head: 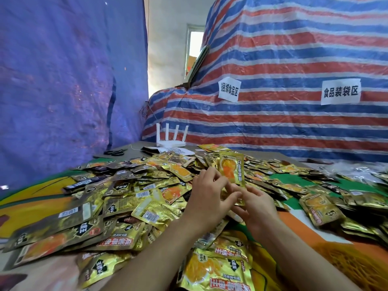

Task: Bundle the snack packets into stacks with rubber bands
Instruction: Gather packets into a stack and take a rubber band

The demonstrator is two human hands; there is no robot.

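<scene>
1. One packet (231,168) is up, standing on end above the pile (147,185), printed face toward the camera
2. The right hand (259,206) has it by the bottom end, thumb and fingertips pinching the lower edge
3. The left hand (206,198) sits just beside it, fingers (212,175) curled at the packet's lower left edge and thumb reaching across toward the right hand. Whether those fingers actually grip is hard to tell from this angle
4. My read: this is gathering, one packet being squared up to start or join a stack
5. To do it well, turn every packet the same way, tap the edges flush, and keep the pinch low and firm so the slick foil doesn't fan out
6. No band in sight yet, so one must be fetched before the stack gets thick
7. The rest of the packets lie loose all over the counter (132,151), touching and overlapping, within easy reach
</scene>
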